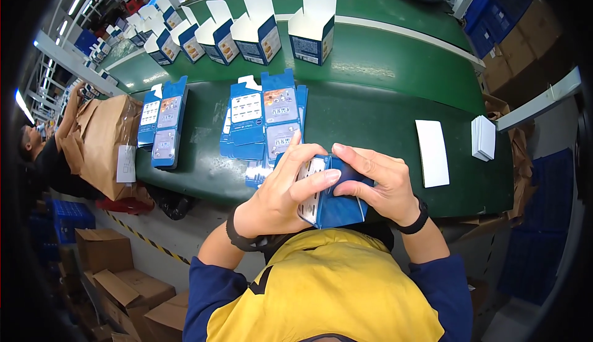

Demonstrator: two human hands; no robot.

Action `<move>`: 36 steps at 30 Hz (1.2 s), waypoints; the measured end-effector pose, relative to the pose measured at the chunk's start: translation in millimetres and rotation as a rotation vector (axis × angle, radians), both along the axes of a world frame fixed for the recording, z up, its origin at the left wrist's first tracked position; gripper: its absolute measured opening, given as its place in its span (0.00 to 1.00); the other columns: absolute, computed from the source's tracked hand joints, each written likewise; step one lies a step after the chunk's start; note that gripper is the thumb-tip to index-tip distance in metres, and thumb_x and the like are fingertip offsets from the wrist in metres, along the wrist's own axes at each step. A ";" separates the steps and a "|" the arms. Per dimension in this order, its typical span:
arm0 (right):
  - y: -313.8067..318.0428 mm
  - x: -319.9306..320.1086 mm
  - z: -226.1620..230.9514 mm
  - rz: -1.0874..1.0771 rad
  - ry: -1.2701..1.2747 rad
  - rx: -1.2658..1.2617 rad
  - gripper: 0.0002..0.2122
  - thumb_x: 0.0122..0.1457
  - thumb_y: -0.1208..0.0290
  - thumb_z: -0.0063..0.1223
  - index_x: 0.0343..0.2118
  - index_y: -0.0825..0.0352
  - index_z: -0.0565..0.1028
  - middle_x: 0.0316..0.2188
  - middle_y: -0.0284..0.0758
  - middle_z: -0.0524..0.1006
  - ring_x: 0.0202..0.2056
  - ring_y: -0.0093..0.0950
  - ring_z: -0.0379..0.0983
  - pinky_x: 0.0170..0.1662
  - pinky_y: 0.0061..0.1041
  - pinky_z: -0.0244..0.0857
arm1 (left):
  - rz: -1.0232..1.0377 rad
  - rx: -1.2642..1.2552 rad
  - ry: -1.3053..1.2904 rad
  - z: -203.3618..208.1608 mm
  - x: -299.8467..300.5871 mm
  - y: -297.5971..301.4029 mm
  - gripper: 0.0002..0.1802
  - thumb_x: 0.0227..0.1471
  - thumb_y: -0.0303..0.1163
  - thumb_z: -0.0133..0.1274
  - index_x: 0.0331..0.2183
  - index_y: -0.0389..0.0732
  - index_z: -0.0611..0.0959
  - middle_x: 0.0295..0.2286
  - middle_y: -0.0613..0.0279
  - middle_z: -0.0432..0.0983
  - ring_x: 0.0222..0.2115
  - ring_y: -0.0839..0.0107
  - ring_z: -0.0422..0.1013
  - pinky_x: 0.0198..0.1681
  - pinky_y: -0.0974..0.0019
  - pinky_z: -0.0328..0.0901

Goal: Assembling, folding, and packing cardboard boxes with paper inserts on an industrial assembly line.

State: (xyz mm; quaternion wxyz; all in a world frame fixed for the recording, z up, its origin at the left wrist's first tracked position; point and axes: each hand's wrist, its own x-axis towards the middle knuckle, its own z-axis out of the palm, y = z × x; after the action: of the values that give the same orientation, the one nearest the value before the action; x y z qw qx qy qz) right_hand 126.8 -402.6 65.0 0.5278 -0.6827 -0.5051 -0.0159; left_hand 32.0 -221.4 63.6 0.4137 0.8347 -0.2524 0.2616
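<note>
A small blue carton (pixel 341 211) is tilted in front of my chest, near the table's front edge. My left hand (pixel 287 184) grips its left side, the thumb lying across the top edge. On the right, my right hand (pixel 383 184) wraps round the carton, thumb and fingers pressing on its upper part. Beyond my left hand lies a pile of flat blue carton blanks (pixel 248 133), partly covered by that hand. The carton's underside and far side are hidden.
Farther left sits another stack of flat blanks (pixel 165 126). White card sheets (pixel 432 154) and a small white stack (pixel 483 138) lie to the right. Open-topped cartons (pixel 256 39) line the green conveyor (pixel 383 49) behind. A brown paper-covered box (pixel 108 144) and another person (pixel 52 157) are at left.
</note>
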 end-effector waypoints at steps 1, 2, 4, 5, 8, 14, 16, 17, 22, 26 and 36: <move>0.3 0.5 -0.5 -0.001 0.000 0.001 0.27 0.39 0.71 0.67 0.47 0.65 0.74 0.40 0.42 0.77 0.38 0.35 0.76 0.41 0.25 0.70 | -0.001 0.001 0.000 1.0 -0.2 -0.5 0.44 0.29 0.27 0.67 0.51 0.51 0.66 0.43 0.45 0.65 0.44 0.49 0.66 0.54 0.36 0.51; 0.7 0.9 -0.9 0.008 0.020 -0.005 0.27 0.39 0.71 0.67 0.47 0.65 0.74 0.40 0.42 0.77 0.38 0.35 0.76 0.41 0.25 0.70 | 0.009 -0.001 0.020 1.8 -0.3 -1.0 0.44 0.29 0.28 0.67 0.51 0.50 0.65 0.43 0.46 0.65 0.44 0.49 0.66 0.55 0.36 0.51; 0.7 1.3 -0.6 0.019 0.041 -0.010 0.27 0.39 0.71 0.67 0.48 0.65 0.74 0.40 0.42 0.77 0.38 0.35 0.76 0.41 0.25 0.70 | 0.021 -0.003 0.041 2.0 -1.7 -1.8 0.45 0.29 0.28 0.68 0.51 0.49 0.65 0.43 0.46 0.65 0.44 0.49 0.66 0.55 0.37 0.51; 0.5 1.6 -0.1 0.021 0.023 -0.016 0.27 0.39 0.71 0.66 0.48 0.65 0.73 0.40 0.42 0.77 0.38 0.34 0.76 0.41 0.25 0.70 | 0.022 0.003 0.045 1.4 -2.2 -1.9 0.45 0.29 0.29 0.68 0.52 0.48 0.65 0.43 0.46 0.65 0.44 0.49 0.66 0.55 0.37 0.52; -2.1 3.1 0.5 0.039 0.021 -0.038 0.28 0.40 0.70 0.67 0.48 0.65 0.73 0.40 0.42 0.77 0.38 0.34 0.77 0.40 0.25 0.70 | 0.016 0.009 0.056 1.2 -2.5 -3.1 0.46 0.29 0.29 0.68 0.53 0.45 0.64 0.43 0.46 0.65 0.44 0.50 0.66 0.55 0.38 0.52; -21.9 5.5 -6.9 0.084 0.124 0.041 0.26 0.45 0.63 0.65 0.48 0.66 0.73 0.36 0.38 0.79 0.37 0.29 0.76 0.45 0.22 0.64 | -0.018 -0.009 0.067 10.1 0.0 -14.9 0.48 0.30 0.32 0.68 0.54 0.38 0.63 0.44 0.47 0.65 0.45 0.51 0.65 0.56 0.40 0.52; -17.7 0.0 -10.7 0.064 0.312 0.159 0.24 0.49 0.69 0.62 0.51 0.66 0.71 0.39 0.39 0.78 0.41 0.28 0.74 0.47 0.23 0.63 | 0.002 -0.007 0.040 9.2 2.1 -18.2 0.49 0.30 0.33 0.68 0.55 0.37 0.63 0.44 0.47 0.65 0.46 0.52 0.65 0.56 0.40 0.52; -16.6 -0.5 -4.8 0.063 0.310 0.160 0.24 0.49 0.69 0.62 0.51 0.66 0.71 0.39 0.39 0.78 0.41 0.28 0.74 0.47 0.23 0.63 | 0.021 0.006 0.050 9.1 1.7 -18.1 0.50 0.30 0.33 0.68 0.55 0.36 0.62 0.46 0.47 0.65 0.46 0.52 0.65 0.56 0.41 0.52; -19.8 -4.1 13.7 0.161 0.452 -0.086 0.27 0.48 0.72 0.61 0.53 0.69 0.68 0.45 0.41 0.72 0.47 0.30 0.69 0.50 0.26 0.60 | 0.008 -0.012 0.170 19.0 -3.3 -13.3 0.54 0.28 0.35 0.69 0.56 0.34 0.61 0.49 0.48 0.63 0.47 0.52 0.64 0.56 0.45 0.53; -23.9 -4.1 12.8 0.192 0.538 -0.037 0.27 0.47 0.75 0.62 0.53 0.69 0.68 0.45 0.40 0.72 0.47 0.30 0.68 0.50 0.25 0.60 | -0.065 -0.003 0.243 24.4 0.9 -9.8 0.58 0.25 0.41 0.71 0.57 0.33 0.60 0.49 0.47 0.63 0.49 0.51 0.63 0.56 0.46 0.54; -19.7 -29.7 23.2 -0.054 0.715 0.464 0.40 0.53 0.40 0.42 0.59 0.70 0.52 0.52 0.40 0.63 0.56 0.31 0.58 0.62 0.34 0.44 | -0.013 -0.032 -0.109 -25.9 12.8 -45.6 0.62 0.38 0.38 0.64 0.61 0.35 0.38 0.59 0.32 0.39 0.61 0.40 0.39 0.60 0.41 0.38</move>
State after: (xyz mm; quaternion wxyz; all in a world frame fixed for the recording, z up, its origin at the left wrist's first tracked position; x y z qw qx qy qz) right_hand 97.1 -422.2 88.1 0.8086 -0.5216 -0.2552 0.0946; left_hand 44.8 -267.0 37.7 0.4145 0.8108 -0.2758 0.3079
